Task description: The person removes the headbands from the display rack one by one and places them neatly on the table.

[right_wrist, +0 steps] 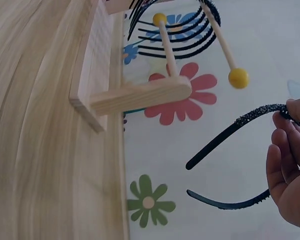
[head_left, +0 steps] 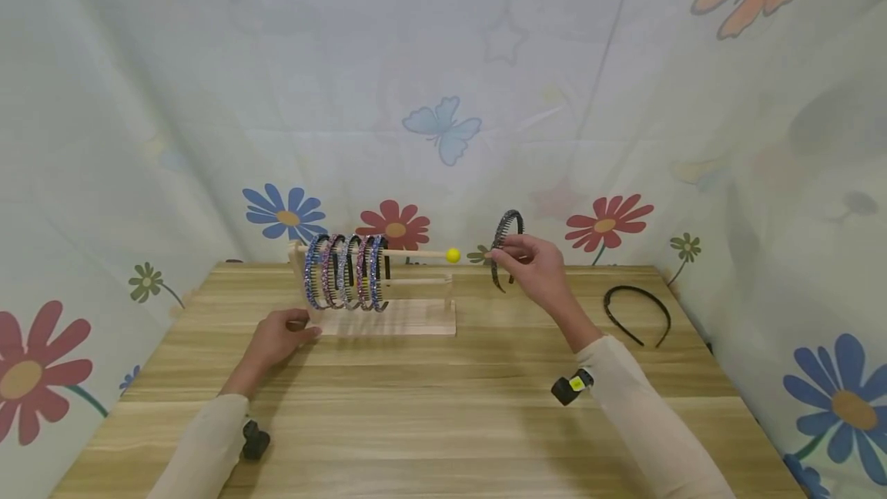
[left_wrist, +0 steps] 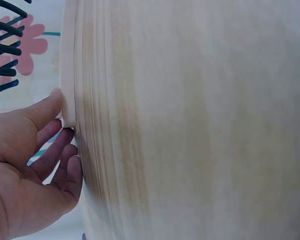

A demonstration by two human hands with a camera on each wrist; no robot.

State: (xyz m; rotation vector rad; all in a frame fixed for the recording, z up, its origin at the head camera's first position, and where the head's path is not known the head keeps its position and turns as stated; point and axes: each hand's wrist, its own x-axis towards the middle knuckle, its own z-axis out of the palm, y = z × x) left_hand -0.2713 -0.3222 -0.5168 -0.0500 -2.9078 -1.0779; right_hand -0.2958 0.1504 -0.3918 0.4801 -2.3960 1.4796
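Observation:
My right hand (head_left: 537,264) pinches a black toothed headband (head_left: 509,222) with dark glitter along its top. It is raised above the table, just right of the yellow ball (head_left: 453,255) that tips the upper rod. In the right wrist view, the band's two free ends (right_wrist: 191,164) point toward the wooden stand (right_wrist: 140,97). My left hand (head_left: 280,339) holds the left end of the stand's base (head_left: 409,322), thumb on the board and fingers at its corner. Several glittery headbands (head_left: 344,272), blue, pink and silver, hang on the upper rod toward its left end.
Another black headband (head_left: 637,291) lies on the table at the right. Below the upper rod runs a lower rod, its yellow ball (right_wrist: 160,19) seen in the right wrist view. A flowered cloth (head_left: 443,45) hangs behind the wood-grain table (head_left: 416,422).

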